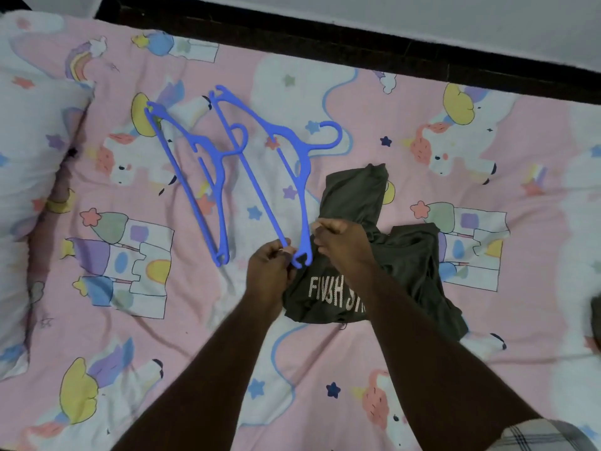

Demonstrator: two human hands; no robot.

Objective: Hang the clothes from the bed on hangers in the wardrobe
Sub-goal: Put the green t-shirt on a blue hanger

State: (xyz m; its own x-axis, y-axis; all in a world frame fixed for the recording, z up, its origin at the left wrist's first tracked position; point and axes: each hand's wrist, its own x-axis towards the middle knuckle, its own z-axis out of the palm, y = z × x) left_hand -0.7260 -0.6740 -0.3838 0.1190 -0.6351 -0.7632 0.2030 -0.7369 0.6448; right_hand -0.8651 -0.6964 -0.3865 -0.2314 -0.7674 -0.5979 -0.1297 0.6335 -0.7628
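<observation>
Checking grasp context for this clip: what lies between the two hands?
In the head view, the near end of the right blue hanger lies between the left hand and right hand, over the edge of the dark T-shirt.

Soft even indoor light, faint shadows, slight blur, wide-angle edge bending

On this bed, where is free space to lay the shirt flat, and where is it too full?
Bare bedsheet lies near the camera, left of the left hand and below the left hanger. More lies right of the dark shirt, toward the far edge. The middle is crowded: both hands, the shirt and the right hanger meet there, and a pillow fills the left edge.
</observation>
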